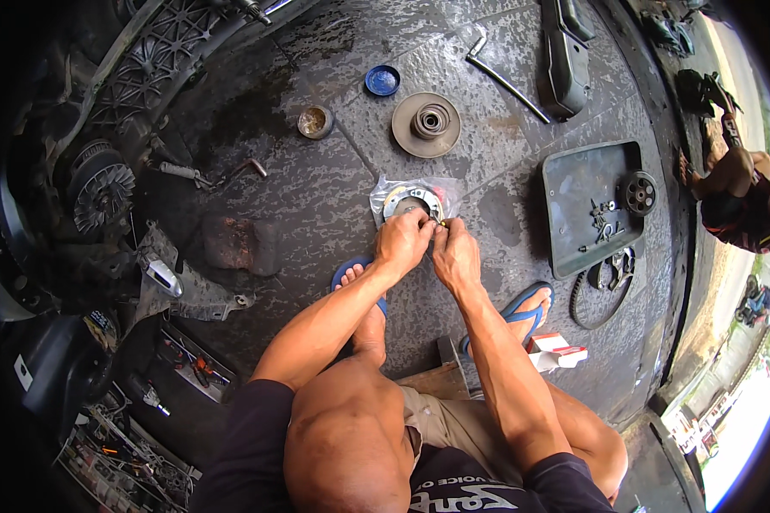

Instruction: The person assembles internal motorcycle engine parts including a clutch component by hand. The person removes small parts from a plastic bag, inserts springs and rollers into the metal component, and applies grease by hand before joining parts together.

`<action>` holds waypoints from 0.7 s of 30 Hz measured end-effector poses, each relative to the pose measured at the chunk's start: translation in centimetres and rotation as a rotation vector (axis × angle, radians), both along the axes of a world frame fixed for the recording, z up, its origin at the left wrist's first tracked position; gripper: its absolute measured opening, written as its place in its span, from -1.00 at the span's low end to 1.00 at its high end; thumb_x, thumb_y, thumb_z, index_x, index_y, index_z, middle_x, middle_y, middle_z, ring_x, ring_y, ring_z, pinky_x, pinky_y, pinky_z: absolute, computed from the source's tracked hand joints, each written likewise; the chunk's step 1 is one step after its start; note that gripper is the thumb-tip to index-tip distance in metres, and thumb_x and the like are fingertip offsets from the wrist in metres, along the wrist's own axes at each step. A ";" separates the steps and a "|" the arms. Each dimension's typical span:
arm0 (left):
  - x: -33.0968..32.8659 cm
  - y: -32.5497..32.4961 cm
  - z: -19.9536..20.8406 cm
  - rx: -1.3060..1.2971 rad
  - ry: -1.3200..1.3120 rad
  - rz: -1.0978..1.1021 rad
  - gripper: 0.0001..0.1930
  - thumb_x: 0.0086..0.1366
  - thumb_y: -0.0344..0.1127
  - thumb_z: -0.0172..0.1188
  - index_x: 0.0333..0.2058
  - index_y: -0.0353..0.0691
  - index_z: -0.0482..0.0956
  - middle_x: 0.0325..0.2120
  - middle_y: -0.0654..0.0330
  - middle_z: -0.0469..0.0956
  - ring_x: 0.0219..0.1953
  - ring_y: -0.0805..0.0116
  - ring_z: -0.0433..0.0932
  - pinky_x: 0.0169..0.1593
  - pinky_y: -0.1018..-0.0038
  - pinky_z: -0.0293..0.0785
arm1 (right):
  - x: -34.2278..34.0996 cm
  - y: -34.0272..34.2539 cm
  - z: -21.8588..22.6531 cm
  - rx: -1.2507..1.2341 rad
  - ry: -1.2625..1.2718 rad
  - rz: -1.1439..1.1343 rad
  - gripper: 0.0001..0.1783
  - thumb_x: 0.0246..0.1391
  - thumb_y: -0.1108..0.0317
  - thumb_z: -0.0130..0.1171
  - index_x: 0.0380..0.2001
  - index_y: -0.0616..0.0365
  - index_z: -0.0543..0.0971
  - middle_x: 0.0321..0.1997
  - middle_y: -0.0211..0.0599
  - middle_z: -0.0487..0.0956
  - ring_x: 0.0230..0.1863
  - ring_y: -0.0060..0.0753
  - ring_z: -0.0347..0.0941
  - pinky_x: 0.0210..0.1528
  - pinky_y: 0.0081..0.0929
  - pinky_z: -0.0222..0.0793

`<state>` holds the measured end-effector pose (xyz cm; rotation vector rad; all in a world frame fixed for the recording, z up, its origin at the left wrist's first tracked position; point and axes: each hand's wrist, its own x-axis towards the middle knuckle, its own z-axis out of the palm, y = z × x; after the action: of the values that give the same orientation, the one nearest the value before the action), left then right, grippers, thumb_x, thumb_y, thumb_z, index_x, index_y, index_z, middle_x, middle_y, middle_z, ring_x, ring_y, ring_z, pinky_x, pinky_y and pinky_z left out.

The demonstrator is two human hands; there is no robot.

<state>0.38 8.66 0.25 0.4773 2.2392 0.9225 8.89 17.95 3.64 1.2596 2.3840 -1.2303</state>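
**Our Fingers Pinch a Bag That Could Rip**

Our left hand (402,243) has its fingertips bunched together on the near edge of a clear, thin plastic bag (452,193). Our right hand (458,256) pinches just beside it, thumb against finger. A tiny yellowish bit (441,223) shows there, too small for us to name. The bag is in front of us, a bit past our feet. Inside it we see a flat, silver-grey, curved metal ring (393,202).

We think the plastic is the weak spot. If we pull hard, it could rip all at once, and the ring could drop onto the dark, worn floor (308,201) and get dirty. Plastic can be slippery too, so one pinch could slide off. A hard edge on the ring could scratch our fingertips, because they are so close.

The ring's curve bulges away from us. Our hands cover its near side, so we cannot tell if it goes all the way round. It shows no clear long way. The part of the bag we can see is longest from left to right, and its far edge faces the brownish-grey, round metal disc (430,121).

Farther out, on our right, is a grey, boxy tray (577,184) with small metal bits (607,231). A dropped piece might get mixed up with those.
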 end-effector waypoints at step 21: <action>-0.9 -0.4 -0.9 0.107 -0.028 -0.012 -0.82 0.22 -0.27 0.32 -0.35 -0.27 0.72 -0.44 -0.07 0.67 -0.39 0.05 0.70 -0.28 0.25 0.57 | -4.2 -0.2 3.4 0.203 -0.366 0.190 -0.62 0.22 0.20 0.04 -0.22 0.37 0.57 -0.29 0.30 0.65 -0.18 0.31 0.63 -0.09 0.08 0.54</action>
<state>-0.49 8.31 -0.63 0.5230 2.1676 1.0401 4.73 17.73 7.01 1.1590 2.3285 -0.6524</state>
